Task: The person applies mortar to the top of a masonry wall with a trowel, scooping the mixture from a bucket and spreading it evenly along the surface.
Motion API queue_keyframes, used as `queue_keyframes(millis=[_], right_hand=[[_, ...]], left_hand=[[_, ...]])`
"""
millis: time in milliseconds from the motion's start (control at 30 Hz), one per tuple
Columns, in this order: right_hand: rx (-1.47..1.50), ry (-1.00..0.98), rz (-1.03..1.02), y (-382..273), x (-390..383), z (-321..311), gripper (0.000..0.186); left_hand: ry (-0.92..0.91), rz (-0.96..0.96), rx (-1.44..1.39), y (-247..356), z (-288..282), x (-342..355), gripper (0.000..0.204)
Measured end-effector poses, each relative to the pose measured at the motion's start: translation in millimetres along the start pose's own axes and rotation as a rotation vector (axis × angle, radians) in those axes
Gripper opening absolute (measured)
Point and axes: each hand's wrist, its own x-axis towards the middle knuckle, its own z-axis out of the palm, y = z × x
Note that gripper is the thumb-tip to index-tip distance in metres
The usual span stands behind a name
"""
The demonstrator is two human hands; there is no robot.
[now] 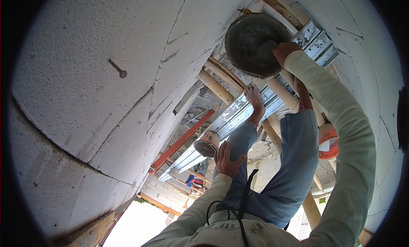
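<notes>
My right hand is closed at the right rim of a round dark bucket holding wet grey mortar. From the fist a flat, mortar-coated trowel reaches into the mix; its handle is hidden in my fingers. My left hand lies with fingers spread on my left thigh, near the knee, and holds nothing. Just beyond its fingertips is a small pale bucket with a dark inside.
My bare feet stand on ribbed metal planks laid over wooden poles. A block wall with a protruding nail rises at left; another wall is at right. An orange bucket sits beside my right leg, a red beam at left.
</notes>
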Motion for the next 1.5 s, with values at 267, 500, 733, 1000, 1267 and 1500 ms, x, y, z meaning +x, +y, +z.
queue_keyframes(millis=[267, 500, 733, 1000, 1267, 1500], right_hand=[[0.216, -0.09, -0.018, 4.7, 6.3, 19.6, 0.016], [0.322, 0.011, -0.115, 54.4, -7.1, 38.3, 0.037], [0.538, 0.062, -0.129, 66.7, -61.7, 40.1, 0.051], [0.789, 0.227, -0.074, 39.1, -141.9, 10.0, 0.055], [0.841, 0.293, 0.055, 28.5, -192.0, -10.9, 0.06], [1.051, 0.284, 0.121, 0.5, -257.6, -37.3, 0.063]], left_hand=[[-0.001, -0.006, 0.017, 16.2, 3.1, 4.1, 0.073], [0.011, 0.003, 0.036, 15.8, 6.7, 7.7, 0.072], [-0.003, 0.008, 0.026, 17.1, 7.1, 13.5, 0.073], [-0.005, -0.013, -0.002, 21.5, 4.9, 23.1, 0.071], [-0.035, -0.047, -0.058, 25.3, 8.5, 31.6, 0.068], [0.041, 0.048, -0.235, 30.1, -19.5, 33.3, 0.063]])
